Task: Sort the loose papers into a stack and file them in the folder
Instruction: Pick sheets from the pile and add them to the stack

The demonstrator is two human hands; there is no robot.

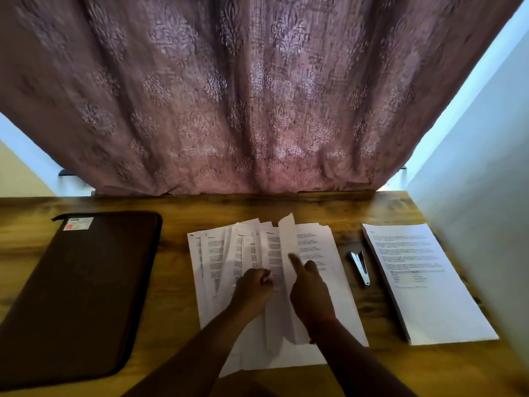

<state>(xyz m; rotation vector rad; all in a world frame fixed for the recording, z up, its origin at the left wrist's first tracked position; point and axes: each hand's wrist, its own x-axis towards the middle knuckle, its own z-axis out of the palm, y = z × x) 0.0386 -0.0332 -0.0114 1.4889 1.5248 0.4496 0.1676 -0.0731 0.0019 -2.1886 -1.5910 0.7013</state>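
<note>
Several loose printed papers (pixel 217 259) lie fanned out in the middle of the wooden desk (pixel 171 282). My left hand (pixel 253 287) rests on the fan with its fingers curled, pinching the edges of some sheets. My right hand (pixel 310 287) lifts one sheet (pixel 287 242) on edge, its forefinger stretched along the paper and the other fingers curled behind it. A neat stack of papers (pixel 423 282) lies at the right. The dark zipped folder (pixel 77 290) lies closed at the left.
A metal stapler (pixel 360 267) lies between the fanned papers and the neat stack. A patterned mauve curtain (pixel 257 96) hangs behind the desk's far edge. A pale wall (pixel 486 196) closes in the right side.
</note>
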